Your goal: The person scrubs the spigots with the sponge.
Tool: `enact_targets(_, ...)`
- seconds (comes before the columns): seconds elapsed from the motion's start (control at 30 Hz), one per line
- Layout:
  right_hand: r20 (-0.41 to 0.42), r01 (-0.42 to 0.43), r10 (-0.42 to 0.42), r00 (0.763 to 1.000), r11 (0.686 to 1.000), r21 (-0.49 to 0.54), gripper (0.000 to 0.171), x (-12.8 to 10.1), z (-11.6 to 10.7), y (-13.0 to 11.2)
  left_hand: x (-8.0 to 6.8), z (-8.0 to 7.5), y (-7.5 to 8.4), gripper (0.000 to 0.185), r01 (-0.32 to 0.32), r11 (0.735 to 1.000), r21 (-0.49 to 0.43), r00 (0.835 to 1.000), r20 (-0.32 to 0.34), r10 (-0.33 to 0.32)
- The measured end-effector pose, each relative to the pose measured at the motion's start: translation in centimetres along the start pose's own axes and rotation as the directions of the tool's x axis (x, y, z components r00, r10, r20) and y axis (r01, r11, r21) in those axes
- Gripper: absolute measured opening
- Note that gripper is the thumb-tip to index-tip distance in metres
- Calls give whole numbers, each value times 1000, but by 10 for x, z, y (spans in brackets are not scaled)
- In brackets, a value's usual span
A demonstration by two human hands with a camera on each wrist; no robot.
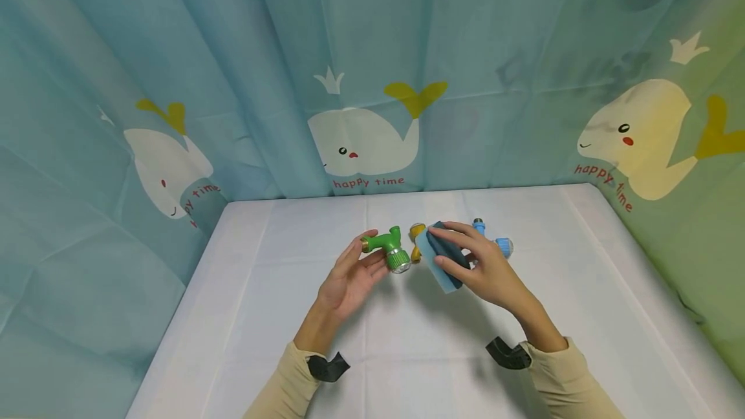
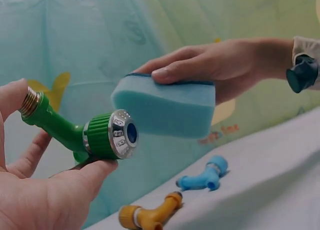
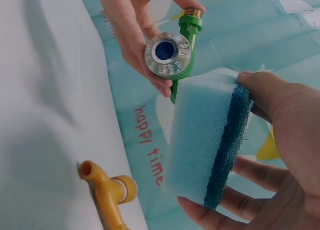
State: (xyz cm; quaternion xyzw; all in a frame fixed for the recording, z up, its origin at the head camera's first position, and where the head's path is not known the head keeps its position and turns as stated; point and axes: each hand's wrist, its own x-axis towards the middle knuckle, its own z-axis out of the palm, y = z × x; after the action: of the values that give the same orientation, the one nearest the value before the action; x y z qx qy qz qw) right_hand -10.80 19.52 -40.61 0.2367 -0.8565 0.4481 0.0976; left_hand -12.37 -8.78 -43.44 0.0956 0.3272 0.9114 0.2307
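My left hand [image 1: 352, 280] holds a green faucet [image 1: 384, 244] by its ends, above the table. In the left wrist view the faucet [image 2: 80, 132] shows a brass threaded end and a ribbed green knob with a silver face and dark blue centre. My right hand [image 1: 485, 270] grips a sponge [image 1: 440, 257], light blue foam with a dark blue scouring layer. The right wrist view has the sponge [image 3: 205, 140] in front of the faucet [image 3: 170, 54]; whether they touch I cannot tell. The thumb and fingers press the sponge's sides.
Behind the hands, a yellow faucet [image 2: 150, 212] and a blue faucet [image 2: 206, 175] lie on the white-covered table [image 1: 273, 315]. A blue-green curtain [image 1: 372, 31] printed with whales hangs along the table's back edge and both sides.
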Motion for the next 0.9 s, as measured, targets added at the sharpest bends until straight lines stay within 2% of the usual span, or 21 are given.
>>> enact_targets(0.17,-1,-3,3,1000,1000,-3,50,-1,0,1,-1,-1,-1,35,18,1000,-25,1000,17,-18)
enact_targets(0.33,3,-10,10,1000,1000,9,51,-2,-1,0,-2,-3,-2,32,68,996,-54,996,56,-65)
enact_targets(0.53,0,-9,9,1000,1000,3,51,-2,-1,2,-1,-6,-4,46,97,993,-68,994,60,-93)
enact_targets(0.7,0,-7,7,1000,1000,3,51,-2,-1,2,-1,-6,-3,45,93,996,9,994,52,-93)
enact_targets(0.83,-7,2,-2,1000,1000,3,51,1,0,0,-1,-5,-2,38,45,989,138,999,8,-46)
enact_targets(0.9,-11,11,-11,1000,1000,8,52,3,2,-3,0,-4,-2,42,21,982,189,1000,0,-21)
